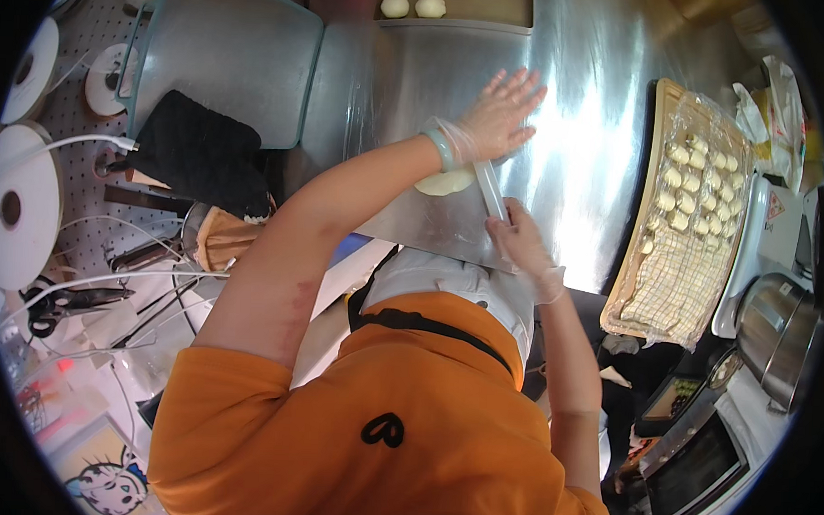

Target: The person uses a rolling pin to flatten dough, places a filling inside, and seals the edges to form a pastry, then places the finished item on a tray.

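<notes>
My left hand (pixel 502 117), in a clear plastic glove, stretches over the steel table (pixel 418 85) with its fingers spread and nothing in them. A pale green bangle (pixel 441 150) circles that wrist. Below the wrist, a thin pale piece of dough (pixel 446 182) lies flat on the steel, partly hidden by the arm. Nearer to me, my gloved right hand (pixel 523 241) is closed round the near end of a slim whitish rolling pin (pixel 491 189). The pin's far end reaches past the dough's right edge toward my left hand.
A tray (pixel 456 26) with round dough balls stands at the far edge. To the right, a wooden board (pixel 621 292) carries many small dough pieces under plastic film. A steel bowl (pixel 773 315) sits beyond it. At left are a clear glass-like board (pixel 228 60), black cloth (pixel 198 146) and scissors (pixel 65 304).
</notes>
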`<state>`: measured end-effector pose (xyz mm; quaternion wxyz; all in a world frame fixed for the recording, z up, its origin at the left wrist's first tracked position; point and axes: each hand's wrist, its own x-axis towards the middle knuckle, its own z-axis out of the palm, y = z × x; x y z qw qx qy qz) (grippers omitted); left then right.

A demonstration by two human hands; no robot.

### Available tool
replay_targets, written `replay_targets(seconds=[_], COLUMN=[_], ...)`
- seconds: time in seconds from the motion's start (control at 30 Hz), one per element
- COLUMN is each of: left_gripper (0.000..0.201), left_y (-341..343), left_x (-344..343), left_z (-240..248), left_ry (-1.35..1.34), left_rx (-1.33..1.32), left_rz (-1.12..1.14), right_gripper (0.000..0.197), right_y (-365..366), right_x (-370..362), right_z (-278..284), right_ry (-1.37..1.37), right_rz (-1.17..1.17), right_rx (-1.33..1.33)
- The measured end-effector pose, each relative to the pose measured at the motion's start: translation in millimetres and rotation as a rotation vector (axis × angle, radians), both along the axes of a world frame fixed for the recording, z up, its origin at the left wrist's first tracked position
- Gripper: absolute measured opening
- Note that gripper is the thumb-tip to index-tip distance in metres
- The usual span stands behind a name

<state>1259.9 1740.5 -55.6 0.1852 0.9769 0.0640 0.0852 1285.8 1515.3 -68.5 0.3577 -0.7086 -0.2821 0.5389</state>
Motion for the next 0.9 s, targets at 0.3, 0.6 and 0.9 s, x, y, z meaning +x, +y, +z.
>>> replay_targets(seconds=[0.3,0.6,0.9], left_gripper=[0.064,0.062,0.065], left_y=[-6,-84,-4], left_x=[-113,-120,-111], left_z=[20,-21,-31], left_ry=[-0.024,0.125,0.117], left_rx=[-0.084,-0.095,-0.015], left_rz=[0.788,1.105,1.24], right_gripper=[0.032,0.057,0.067], right_y=[96,143,241], right_x=[62,45,40], right_z=[45,14,-10], right_ry=[-0.905,-0.928,-1.197], right_rz=[0.593,0.835,0.765], right_rx=[0.432,0.531,0.632])
